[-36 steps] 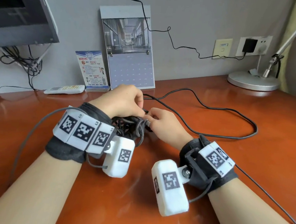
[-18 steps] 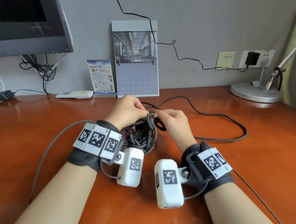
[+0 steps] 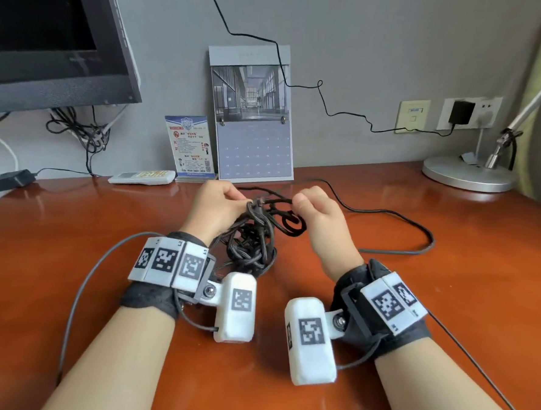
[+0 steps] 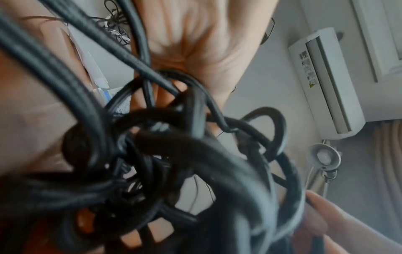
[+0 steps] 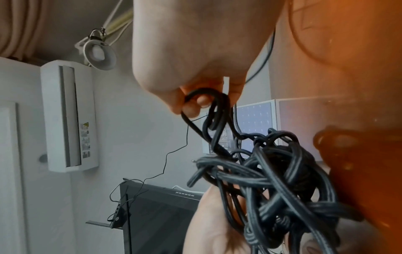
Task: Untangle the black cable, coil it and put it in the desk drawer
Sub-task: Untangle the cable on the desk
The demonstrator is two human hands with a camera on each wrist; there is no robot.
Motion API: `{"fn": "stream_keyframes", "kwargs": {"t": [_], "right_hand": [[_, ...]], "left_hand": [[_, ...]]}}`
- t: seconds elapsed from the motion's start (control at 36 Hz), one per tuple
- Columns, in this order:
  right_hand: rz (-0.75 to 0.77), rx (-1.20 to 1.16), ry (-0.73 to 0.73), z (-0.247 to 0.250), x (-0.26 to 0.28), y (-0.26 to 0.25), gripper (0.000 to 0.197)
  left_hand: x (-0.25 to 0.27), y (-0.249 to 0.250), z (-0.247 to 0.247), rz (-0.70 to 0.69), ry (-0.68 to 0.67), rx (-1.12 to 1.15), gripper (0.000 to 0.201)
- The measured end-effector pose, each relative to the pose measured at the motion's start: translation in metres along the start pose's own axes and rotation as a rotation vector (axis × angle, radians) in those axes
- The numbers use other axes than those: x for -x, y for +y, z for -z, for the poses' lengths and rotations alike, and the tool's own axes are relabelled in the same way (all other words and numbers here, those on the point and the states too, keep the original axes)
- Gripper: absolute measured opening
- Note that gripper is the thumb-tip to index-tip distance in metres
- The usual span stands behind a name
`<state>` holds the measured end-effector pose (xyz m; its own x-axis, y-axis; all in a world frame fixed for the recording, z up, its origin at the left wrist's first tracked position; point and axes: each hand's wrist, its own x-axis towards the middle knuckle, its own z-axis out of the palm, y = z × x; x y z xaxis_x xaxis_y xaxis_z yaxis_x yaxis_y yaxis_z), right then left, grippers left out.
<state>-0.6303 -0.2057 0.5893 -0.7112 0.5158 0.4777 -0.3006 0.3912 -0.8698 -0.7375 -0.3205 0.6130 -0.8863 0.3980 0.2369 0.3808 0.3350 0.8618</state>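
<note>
A tangled black cable [image 3: 254, 238] hangs in a knotted bundle between both hands above the orange-brown desk [image 3: 447, 295]. My left hand [image 3: 218, 206] grips the top of the bundle, strands running under its fingers [image 4: 195, 43]. My right hand [image 3: 318, 212] pinches a loop of the cable [image 5: 208, 103] pulled out to the right of the knot [image 5: 278, 185]. A long free run of the same cable [image 3: 413, 228] lies on the desk, curving out to the right and back. The desk drawer is not in view.
A monitor [image 3: 51, 33] stands at the back left with a bunch of wires below it. A remote [image 3: 142, 176], a small card [image 3: 190, 146] and a calendar [image 3: 252, 118] line the wall. A lamp base [image 3: 467, 175] sits at the back right below the wall sockets [image 3: 468, 112].
Both hands have lifted the cable bundle higher off the desk. The right hand has drawn a loop away to the right, so the hands now stand further apart.
</note>
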Motion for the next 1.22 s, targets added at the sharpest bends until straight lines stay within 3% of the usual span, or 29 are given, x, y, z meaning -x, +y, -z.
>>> {"fn": "stream_keyframes", "kwargs": {"t": [0.06,0.11,0.17,0.31,0.53,0.72,0.83,0.92,1.0,1.06,1.11,1.22], "right_hand": [[-0.041,-0.138,0.034,0.001,0.002,-0.006,0.035],[-0.125,-0.254,0.061,0.002,0.003,-0.009,0.026],[-0.224,-0.272,0.061,0.004,0.002,-0.011,0.027],[-0.206,0.111,-0.044,0.009,0.001,-0.005,0.052],[-0.01,0.584,-0.112,0.014,-0.002,0.006,0.026],[0.123,0.308,0.043,0.011,-0.002,0.0,0.021],[-0.016,-0.037,0.196,0.015,-0.004,-0.005,0.028],[-0.155,-0.142,0.215,0.021,-0.005,-0.005,0.02],[-0.167,0.034,0.195,0.025,-0.005,-0.001,0.031],[-0.1,0.226,0.166,0.024,-0.004,0.0,0.021],[-0.005,0.393,0.141,0.022,-0.004,0.002,0.022],[0.086,0.553,-0.052,0.017,-0.001,0.002,0.033]], "left_hand": [[0.0,-0.002,0.002,0.009,0.017,0.013,0.019],[0.003,-0.002,0.001,0.003,0.0,0.034,0.018],[0.005,-0.003,-0.001,-0.041,-0.015,0.008,0.016],[0.009,-0.002,-0.004,-0.08,-0.019,-0.014,0.013],[0.014,0.004,-0.004,-0.098,-0.033,-0.075,0.016],[0.011,0.003,-0.002,-0.065,0.005,-0.035,0.014],[0.01,0.0,0.0,-0.07,0.046,-0.033,0.013],[0.01,-0.001,-0.001,-0.071,0.033,-0.028,0.015],[0.013,0.0,-0.004,-0.109,-0.002,-0.053,0.013],[0.015,0.001,-0.007,-0.125,-0.015,-0.085,0.011],[0.015,0.001,-0.01,-0.136,-0.022,-0.118,0.014],[0.017,0.003,-0.015,-0.154,-0.018,-0.17,0.019]]}}
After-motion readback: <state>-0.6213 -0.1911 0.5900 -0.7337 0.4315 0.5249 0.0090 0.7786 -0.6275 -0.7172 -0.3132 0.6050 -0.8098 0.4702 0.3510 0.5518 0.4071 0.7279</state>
